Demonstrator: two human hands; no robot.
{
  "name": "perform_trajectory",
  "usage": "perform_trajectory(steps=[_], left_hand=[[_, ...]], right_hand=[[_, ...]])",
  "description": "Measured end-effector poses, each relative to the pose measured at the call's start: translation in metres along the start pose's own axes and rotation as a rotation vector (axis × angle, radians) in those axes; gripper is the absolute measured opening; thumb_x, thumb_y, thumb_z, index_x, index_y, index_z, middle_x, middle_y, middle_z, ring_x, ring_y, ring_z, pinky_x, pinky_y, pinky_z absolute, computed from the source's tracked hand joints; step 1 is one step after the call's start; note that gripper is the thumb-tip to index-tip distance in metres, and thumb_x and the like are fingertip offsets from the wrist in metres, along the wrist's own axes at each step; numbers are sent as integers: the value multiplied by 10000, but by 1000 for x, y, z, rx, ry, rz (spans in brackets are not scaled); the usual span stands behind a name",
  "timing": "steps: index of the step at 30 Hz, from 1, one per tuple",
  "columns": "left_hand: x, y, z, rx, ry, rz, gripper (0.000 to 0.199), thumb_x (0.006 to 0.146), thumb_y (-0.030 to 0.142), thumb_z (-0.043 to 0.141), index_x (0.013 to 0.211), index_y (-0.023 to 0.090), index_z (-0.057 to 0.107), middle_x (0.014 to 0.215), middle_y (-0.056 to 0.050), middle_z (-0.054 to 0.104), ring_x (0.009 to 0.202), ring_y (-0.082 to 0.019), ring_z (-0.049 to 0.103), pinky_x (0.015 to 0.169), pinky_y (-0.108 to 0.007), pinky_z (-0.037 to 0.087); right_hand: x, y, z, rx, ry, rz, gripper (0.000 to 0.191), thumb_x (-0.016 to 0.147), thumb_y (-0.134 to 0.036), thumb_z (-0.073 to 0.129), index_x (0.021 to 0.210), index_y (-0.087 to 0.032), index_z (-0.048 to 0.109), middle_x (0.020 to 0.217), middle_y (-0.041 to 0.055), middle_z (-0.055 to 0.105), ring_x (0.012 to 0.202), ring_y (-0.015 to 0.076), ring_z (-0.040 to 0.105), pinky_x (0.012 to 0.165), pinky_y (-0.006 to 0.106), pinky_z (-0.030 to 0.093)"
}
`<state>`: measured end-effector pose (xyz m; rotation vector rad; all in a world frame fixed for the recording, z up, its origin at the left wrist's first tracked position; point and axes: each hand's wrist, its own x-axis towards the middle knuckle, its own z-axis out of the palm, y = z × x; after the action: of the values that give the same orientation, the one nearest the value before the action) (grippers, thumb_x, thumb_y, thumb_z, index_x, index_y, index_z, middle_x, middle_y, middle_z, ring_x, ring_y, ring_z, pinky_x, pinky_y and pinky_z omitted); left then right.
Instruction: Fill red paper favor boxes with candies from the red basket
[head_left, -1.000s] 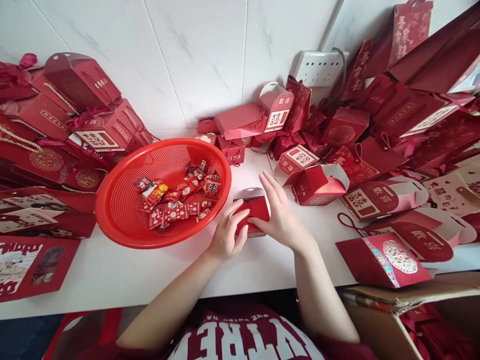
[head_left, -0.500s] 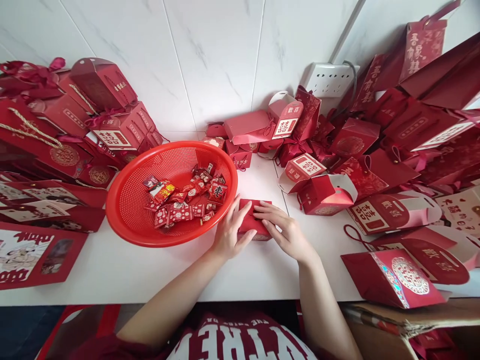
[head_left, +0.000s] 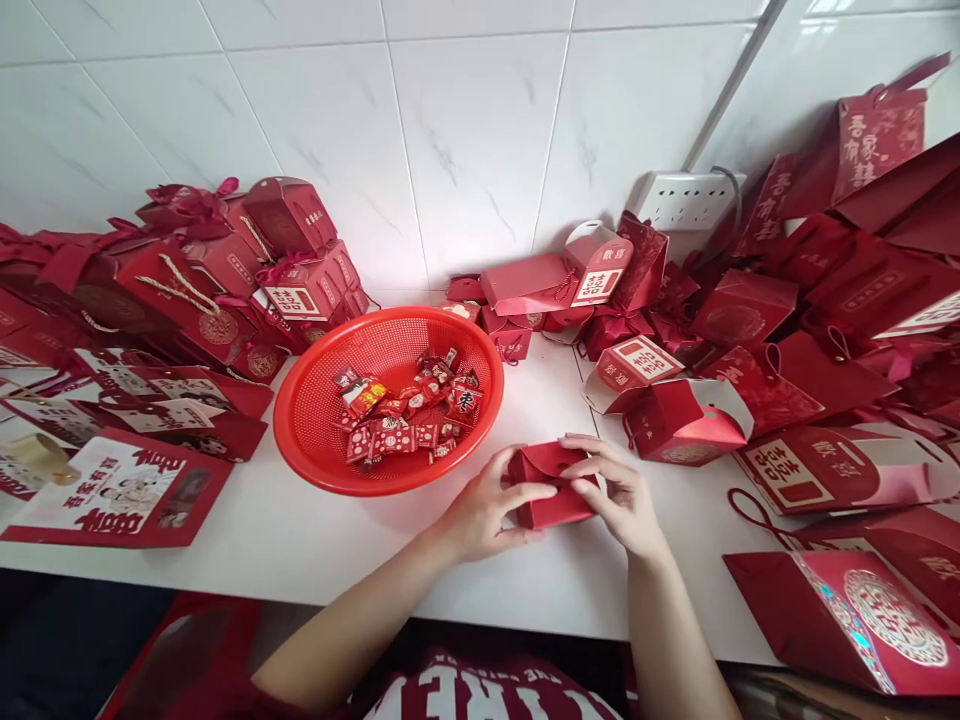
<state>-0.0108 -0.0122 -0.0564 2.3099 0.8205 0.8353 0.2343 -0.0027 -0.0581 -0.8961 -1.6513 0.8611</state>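
A small red gift box (head_left: pixel 547 508) sits on the white table between my hands, its curved top flaps meeting along a slit. My left hand (head_left: pixel 484 515) grips its left side, with the thumb laid over the top flap. From the right, my right hand (head_left: pixel 621 500) holds the box with bent fingers on its top and far edge. Close by on the left stands a red plastic basket (head_left: pixel 300 455) holding several red-wrapped candies (head_left: pixel 394 438). The inside of the box is hidden by its flaps.
Red gift boxes (head_left: pixel 296 300) and bags are stacked on the left. More boxes (head_left: pixel 690 420) crowd the right side and the back along the tiled wall (head_left: pixel 480 130). A white power strip (head_left: pixel 686 203) is on the wall. The table's front edge (head_left: pixel 360 610) runs before me.
The view has shifted. My fingers have moved from lying extended over the box to bending around it, and its top flaps now show raised, with a slit between them.
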Motion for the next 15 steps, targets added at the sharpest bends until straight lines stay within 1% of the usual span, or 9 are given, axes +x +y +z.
perform_trajectory(steps=[1,3,5,8,10,12,14,15], left_hand=[[-2,5,1,-10,-8,13,541,845,459,752,1340,296,605,1525,-129,314,1373,-312,476,1125,-466,476],[-5,17,-1,-41,-10,59,533,820,459,775,1305,299,624,1497,-125,354,1373,-319,471,1082,-452,516],[-9,28,-10,-92,21,98,559,802,447,792,1312,302,611,1480,-126,380,1389,-328,452,1043,-433,543],[-19,45,-37,-178,109,103,618,796,455,793,1357,321,572,1493,-126,378,1373,-334,481,1020,-432,552],[-34,56,-62,-193,205,82,607,805,504,771,1353,336,572,1514,-115,369,1354,-346,509,1049,-488,527],[-57,65,-88,-132,339,6,550,831,559,717,1328,366,579,1534,-91,368,1353,-361,514,1062,-552,507],[-88,72,-111,19,486,-161,539,853,639,624,1340,423,539,1534,-60,396,1364,-381,502,1020,-596,531],[-105,73,-122,142,582,-285,612,843,720,548,1386,446,478,1529,-54,408,1373,-398,490,1008,-626,531]], right_hand=[[-2,3,-2,52,46,-1,162,964,-347,613,966,-280,761,1260,78,673,1245,291,579,1043,483,460],[-6,9,-5,144,162,0,247,1000,-379,527,990,-276,751,1183,83,690,1194,285,601,987,459,474],[-8,14,-7,167,256,25,268,1005,-372,510,947,-267,750,1092,77,705,1127,271,623,946,430,478],[-9,17,-6,97,305,106,217,981,-342,569,882,-253,740,1012,64,712,1020,244,641,880,389,491],[-9,17,-4,53,298,131,191,968,-346,598,873,-249,733,963,60,712,962,236,642,829,369,500],[-10,15,-2,9,271,145,194,965,-361,605,873,-243,729,930,60,712,930,234,639,806,363,500],[-10,14,0,-49,237,172,212,966,-382,601,874,-237,725,922,62,711,926,237,641,810,366,498],[-10,13,1,-80,224,192,221,967,-392,598,875,-235,723,924,63,709,928,239,643,816,369,499]])
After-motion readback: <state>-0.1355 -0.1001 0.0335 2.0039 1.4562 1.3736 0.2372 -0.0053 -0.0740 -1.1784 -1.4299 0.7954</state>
